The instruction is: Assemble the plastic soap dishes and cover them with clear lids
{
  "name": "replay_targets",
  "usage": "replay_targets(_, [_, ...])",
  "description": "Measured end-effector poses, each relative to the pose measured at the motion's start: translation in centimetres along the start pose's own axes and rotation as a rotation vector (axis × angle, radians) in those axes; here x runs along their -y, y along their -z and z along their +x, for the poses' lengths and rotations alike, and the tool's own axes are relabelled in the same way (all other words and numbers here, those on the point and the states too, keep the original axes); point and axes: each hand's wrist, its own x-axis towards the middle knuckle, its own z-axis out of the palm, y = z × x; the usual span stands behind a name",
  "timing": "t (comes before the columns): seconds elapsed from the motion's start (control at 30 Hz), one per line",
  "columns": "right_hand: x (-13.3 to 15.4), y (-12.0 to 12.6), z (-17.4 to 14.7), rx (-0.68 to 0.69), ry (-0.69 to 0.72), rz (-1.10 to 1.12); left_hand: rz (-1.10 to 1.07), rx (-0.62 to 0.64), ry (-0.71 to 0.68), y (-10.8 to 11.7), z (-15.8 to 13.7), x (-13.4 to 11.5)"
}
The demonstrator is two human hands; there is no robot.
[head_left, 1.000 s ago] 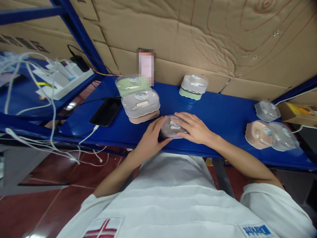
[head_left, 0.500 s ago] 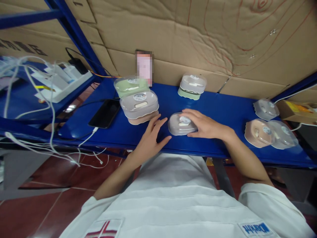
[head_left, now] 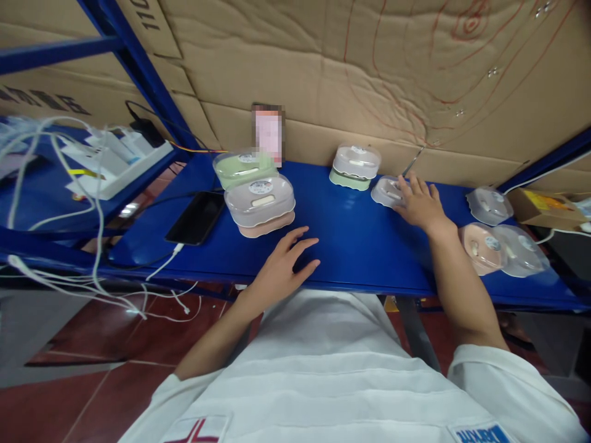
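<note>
My right hand (head_left: 421, 203) is at the back of the blue table, fingers spread, at the right end of a small grey plastic box with a clear lid (head_left: 386, 192). The thumb and a fingertip overlap its edge; whether they press on it I cannot tell. My left hand (head_left: 289, 263) hovers over the front of the table with fingers apart and nothing in it. Just beyond it is a stack with a clear grey-white top (head_left: 260, 202) and a pink lower part (head_left: 268, 225). Behind that is a green clear-lidded box (head_left: 235, 169).
Another stack, clear above green (head_left: 354, 167), stands by the cardboard wall (head_left: 295, 80). To the right are a pink box (head_left: 482, 249) and clear boxes (head_left: 521, 251). A black phone (head_left: 196, 218) on a white cable, a pixelated upright screen (head_left: 268, 132) and a power strip (head_left: 124, 166) are leftward.
The grey clear-lidded box has gone from the table's middle to the back right along with my right hand, whose fingers have spread. My left hand has shifted slightly toward me.
</note>
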Motion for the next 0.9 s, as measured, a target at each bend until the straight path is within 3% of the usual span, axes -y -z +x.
replay_targets(0.1, [-0.7,0.5,-0.1,-0.034,-0.086,-0.02,0.005,0.008,-0.002,0.1,0.0,0.1])
replay_targets(0.33, [-0.5,0.2,0.4,0.129,-0.174,0.043,0.025,-0.003,-0.052,-0.1,0.1,-0.2])
replay_targets(0.4, [0.3,0.0,0.5,0.135,-0.18,0.046,0.046,-0.112,-0.138,0.5,-0.2,-0.6])
replay_targets(0.5, [1.2,-0.1,0.3,0.151,-0.154,0.059,0.177,-0.426,-0.253,2.8,-0.6,-0.8])
replay_targets(0.6, [1.5,-0.1,-0.2,0.141,-0.136,0.069,0.329,-0.592,-0.131,5.4,0.0,-0.1])
replay_targets(0.77, [2.4,-0.3,-0.3,0.042,-0.143,0.053,0.44,-0.482,-0.063,7.0,2.8,2.0])
replay_targets(0.83, [3.8,-0.4,-0.7,-0.066,-0.078,0.06,0.499,-0.463,-0.094,7.1,3.5,2.3])
replay_targets(0.9, [5.9,-0.5,-1.7,-0.164,0.059,0.096,0.461,-0.425,-0.01,7.7,3.3,2.7])
